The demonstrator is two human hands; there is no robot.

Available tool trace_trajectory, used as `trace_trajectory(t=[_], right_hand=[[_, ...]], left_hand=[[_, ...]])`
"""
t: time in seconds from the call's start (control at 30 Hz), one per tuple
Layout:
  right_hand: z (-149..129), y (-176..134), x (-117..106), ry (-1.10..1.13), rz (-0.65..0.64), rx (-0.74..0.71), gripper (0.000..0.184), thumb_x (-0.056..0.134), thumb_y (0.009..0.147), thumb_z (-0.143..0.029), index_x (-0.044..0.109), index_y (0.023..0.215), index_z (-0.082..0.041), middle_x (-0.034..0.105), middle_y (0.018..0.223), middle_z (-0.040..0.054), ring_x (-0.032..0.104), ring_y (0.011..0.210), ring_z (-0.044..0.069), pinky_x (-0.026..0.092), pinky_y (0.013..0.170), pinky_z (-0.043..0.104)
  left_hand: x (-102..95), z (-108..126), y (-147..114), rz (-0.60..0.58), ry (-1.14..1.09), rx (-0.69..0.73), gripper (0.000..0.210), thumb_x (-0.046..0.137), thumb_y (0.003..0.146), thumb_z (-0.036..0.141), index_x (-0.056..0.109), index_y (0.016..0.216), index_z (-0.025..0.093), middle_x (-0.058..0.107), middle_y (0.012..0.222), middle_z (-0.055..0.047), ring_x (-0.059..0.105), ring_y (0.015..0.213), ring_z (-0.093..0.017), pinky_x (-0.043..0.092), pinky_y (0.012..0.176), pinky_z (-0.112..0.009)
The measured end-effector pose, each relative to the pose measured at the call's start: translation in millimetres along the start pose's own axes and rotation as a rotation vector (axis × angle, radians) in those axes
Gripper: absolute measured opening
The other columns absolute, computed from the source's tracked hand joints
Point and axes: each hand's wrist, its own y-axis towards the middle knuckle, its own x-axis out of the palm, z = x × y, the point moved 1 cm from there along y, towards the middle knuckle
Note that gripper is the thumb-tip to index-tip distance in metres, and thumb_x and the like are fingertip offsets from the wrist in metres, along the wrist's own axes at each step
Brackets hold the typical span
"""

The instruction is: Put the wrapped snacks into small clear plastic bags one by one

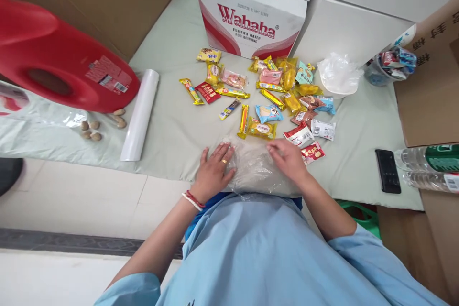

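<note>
A clear plastic bag [253, 165] lies flat at the cloth's front edge, close to my body. My left hand [215, 169] rests on its left side with the fingers spread. At the bag's right side, my right hand [287, 158] has its thumb and fingertips pinched together at the plastic. Just beyond the bag are many wrapped snacks, among them a yellow-wrapped cake [262, 129], a blue packet [268, 113], a red-and-white packet [298, 135] and a red packet [313, 153] near my right wrist.
A white roll [139, 114] and several brown nuts [95, 136] lie left, beside a large red jug [64, 57]. A Wahaha carton [251, 14] stands behind. To the right are a white bowl [339, 79] with plastic in it, a phone [387, 170] and water bottles [430, 158].
</note>
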Motion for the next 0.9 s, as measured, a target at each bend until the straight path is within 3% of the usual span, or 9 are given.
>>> trace_trajectory(t=[0.1,0.2,0.3,0.4,0.47,0.57,0.73,0.83,0.9], right_hand=[[25,10,-9,0.340,0.133,0.346,0.030,0.063,0.091,-0.053,0.068,0.092,-0.023,0.070,0.077,0.0021,0.065,0.068,0.019,0.056,0.065,0.033],[39,7,-14,0.531,0.117,0.554,0.039,0.073,0.077,-0.061,0.063,0.084,-0.024,0.062,0.063,-0.0017,0.061,0.059,0.018,0.051,0.052,0.029],[39,0,-10,0.575,0.110,0.630,0.040,0.076,0.072,-0.060,0.063,0.082,-0.024,0.060,0.059,-0.0025,0.061,0.057,0.019,0.050,0.049,0.029],[32,-7,-1,0.600,0.125,0.653,0.039,0.076,0.071,-0.058,0.062,0.082,-0.024,0.062,0.061,-0.0022,0.064,0.060,0.020,0.050,0.049,0.028],[32,-13,3,0.596,0.134,0.657,0.039,0.075,0.073,-0.058,0.062,0.084,-0.024,0.063,0.063,-0.0019,0.066,0.061,0.020,0.050,0.050,0.028],[44,-24,-5,0.516,0.118,0.655,0.038,0.069,0.077,-0.060,0.062,0.085,-0.023,0.064,0.065,-0.0010,0.065,0.062,0.020,0.051,0.052,0.029],[70,-20,-59,-0.003,0.012,0.518,0.037,0.055,0.092,-0.054,0.071,0.091,-0.021,0.072,0.075,0.0046,0.066,0.072,0.022,0.054,0.069,0.034],[69,20,-83,-0.292,0.107,0.211,0.033,0.052,0.098,-0.040,0.077,0.109,-0.021,0.076,0.104,0.0105,0.069,0.097,0.026,0.054,0.090,0.042],[64,57,-79,-0.387,0.026,-0.045,0.037,0.058,0.094,-0.027,0.073,0.127,-0.022,0.070,0.129,0.0132,0.062,0.122,0.031,0.048,0.106,0.049]], left_hand=[[-13.0,-34,-3,-0.044,-0.020,0.030,0.071,0.054,0.099,0.047,0.034,0.164,0.024,0.037,0.170,-0.014,0.035,0.157,-0.034,0.015,0.127,-0.069],[-31.2,-53,-3,0.012,-0.036,0.034,0.070,0.059,0.096,0.044,0.041,0.160,0.024,0.040,0.168,-0.015,0.034,0.157,-0.037,0.021,0.125,-0.070],[-49.1,-35,0,0.270,-0.071,-0.007,0.044,0.056,0.095,0.030,0.064,0.138,0.023,0.058,0.153,-0.014,0.041,0.152,-0.036,0.034,0.121,-0.064],[-51.3,7,0,0.555,-0.169,-0.095,0.029,0.047,0.096,0.015,0.072,0.109,0.022,0.074,0.116,-0.011,0.063,0.127,-0.027,0.050,0.108,-0.048],[-39.4,31,1,0.499,-0.163,-0.064,0.026,0.047,0.099,0.017,0.072,0.107,0.021,0.076,0.112,-0.010,0.068,0.118,-0.025,0.053,0.101,-0.044],[-12.7,35,2,0.308,0.015,-0.086,0.034,0.048,0.103,0.028,0.068,0.129,0.019,0.067,0.142,-0.015,0.060,0.136,-0.033,0.045,0.112,-0.054],[10.0,2,1,0.185,0.131,-0.028,0.054,0.040,0.108,0.035,0.043,0.160,0.023,0.042,0.167,-0.013,0.042,0.154,-0.032,0.018,0.128,-0.061],[5.9,-7,2,0.148,0.146,0.041,0.056,0.037,0.109,0.037,0.036,0.164,0.025,0.038,0.169,-0.013,0.039,0.156,-0.031,0.011,0.129,-0.064],[0.9,-10,5,0.115,0.148,0.071,0.057,0.036,0.109,0.038,0.034,0.165,0.027,0.037,0.169,-0.013,0.038,0.156,-0.031,0.009,0.129,-0.065]])
